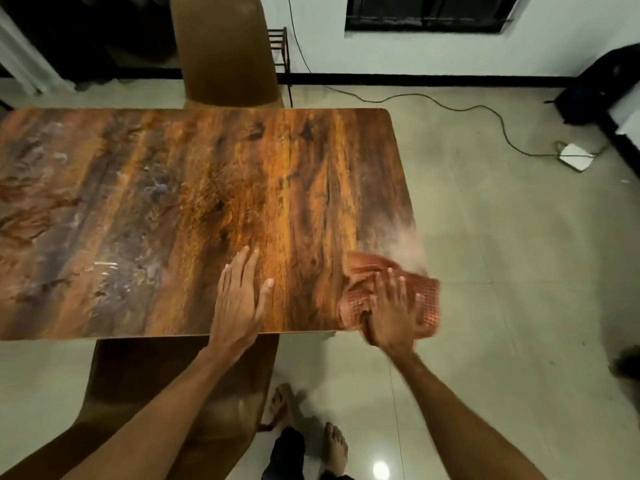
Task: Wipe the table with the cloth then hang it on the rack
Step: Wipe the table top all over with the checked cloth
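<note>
Cloth (408, 299) under flat right hand (391, 313)

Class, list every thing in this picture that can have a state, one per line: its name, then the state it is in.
cloth: bunched, pressed flat on the table's near right corner, part overhanging the edge
right hand: open, palm down on the cloth
left hand: open, flat on the bare table
table: dusty smears at the left
far chair: pushed up to the table
cable: lying loose on the floor
</note>
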A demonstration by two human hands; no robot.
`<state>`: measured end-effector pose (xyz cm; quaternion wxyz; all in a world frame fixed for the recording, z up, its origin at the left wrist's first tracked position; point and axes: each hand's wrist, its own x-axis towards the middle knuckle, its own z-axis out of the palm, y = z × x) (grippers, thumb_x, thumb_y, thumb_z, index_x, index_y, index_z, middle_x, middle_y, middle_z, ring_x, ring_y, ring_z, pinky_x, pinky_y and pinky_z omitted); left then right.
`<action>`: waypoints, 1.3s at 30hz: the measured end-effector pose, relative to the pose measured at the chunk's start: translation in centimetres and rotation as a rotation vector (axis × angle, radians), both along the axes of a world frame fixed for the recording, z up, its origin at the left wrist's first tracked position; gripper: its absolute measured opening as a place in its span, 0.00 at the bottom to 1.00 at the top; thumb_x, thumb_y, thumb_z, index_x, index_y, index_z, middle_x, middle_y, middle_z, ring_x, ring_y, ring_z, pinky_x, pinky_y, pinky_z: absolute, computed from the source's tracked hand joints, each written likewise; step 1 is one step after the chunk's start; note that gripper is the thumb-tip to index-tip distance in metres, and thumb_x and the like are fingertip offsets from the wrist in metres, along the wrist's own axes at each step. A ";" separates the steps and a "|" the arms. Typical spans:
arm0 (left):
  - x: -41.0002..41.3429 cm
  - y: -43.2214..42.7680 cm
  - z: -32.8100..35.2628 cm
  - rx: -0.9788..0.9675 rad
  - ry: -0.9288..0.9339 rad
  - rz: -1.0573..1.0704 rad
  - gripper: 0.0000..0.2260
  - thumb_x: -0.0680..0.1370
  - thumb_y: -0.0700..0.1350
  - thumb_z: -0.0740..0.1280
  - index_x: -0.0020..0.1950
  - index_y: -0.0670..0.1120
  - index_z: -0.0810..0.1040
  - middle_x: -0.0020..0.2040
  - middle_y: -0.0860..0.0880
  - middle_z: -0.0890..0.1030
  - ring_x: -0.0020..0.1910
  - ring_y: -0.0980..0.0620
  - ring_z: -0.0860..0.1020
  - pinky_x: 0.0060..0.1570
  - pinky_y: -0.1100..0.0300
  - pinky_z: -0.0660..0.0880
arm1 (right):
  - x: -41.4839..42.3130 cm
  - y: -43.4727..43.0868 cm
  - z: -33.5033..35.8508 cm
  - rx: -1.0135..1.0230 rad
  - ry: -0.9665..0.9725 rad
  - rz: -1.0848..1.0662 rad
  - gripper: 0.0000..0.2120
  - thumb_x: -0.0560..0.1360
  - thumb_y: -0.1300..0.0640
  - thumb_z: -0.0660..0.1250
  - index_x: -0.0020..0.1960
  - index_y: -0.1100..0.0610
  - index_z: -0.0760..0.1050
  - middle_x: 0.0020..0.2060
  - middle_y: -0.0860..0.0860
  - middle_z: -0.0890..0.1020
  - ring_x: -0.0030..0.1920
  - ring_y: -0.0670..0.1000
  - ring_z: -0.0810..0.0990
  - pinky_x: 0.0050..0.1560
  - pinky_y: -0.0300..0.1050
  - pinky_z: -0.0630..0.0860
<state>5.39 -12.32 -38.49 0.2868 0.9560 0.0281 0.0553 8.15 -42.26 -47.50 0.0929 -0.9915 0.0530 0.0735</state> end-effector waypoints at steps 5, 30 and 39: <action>0.4 -1.0 -0.5 0.006 0.000 -0.023 0.27 0.84 0.57 0.53 0.81 0.47 0.57 0.82 0.49 0.57 0.81 0.54 0.53 0.80 0.50 0.47 | 1.2 -1.1 1.1 0.056 0.043 -0.138 0.29 0.86 0.46 0.50 0.85 0.49 0.46 0.84 0.54 0.47 0.83 0.63 0.44 0.80 0.69 0.45; -0.7 20.9 -4.2 -0.009 0.099 0.434 0.27 0.84 0.62 0.49 0.81 0.53 0.54 0.82 0.49 0.56 0.80 0.50 0.55 0.80 0.48 0.47 | 11.8 29.5 0.7 0.009 0.027 0.562 0.28 0.87 0.48 0.47 0.85 0.54 0.50 0.84 0.53 0.50 0.84 0.59 0.47 0.82 0.62 0.43; -1.6 25.1 -4.7 -0.062 0.073 0.641 0.29 0.83 0.65 0.47 0.81 0.55 0.51 0.82 0.51 0.54 0.80 0.53 0.51 0.78 0.49 0.47 | 15.3 38.0 -0.3 0.005 0.047 0.997 0.27 0.87 0.45 0.45 0.85 0.50 0.48 0.84 0.47 0.45 0.84 0.54 0.43 0.81 0.60 0.37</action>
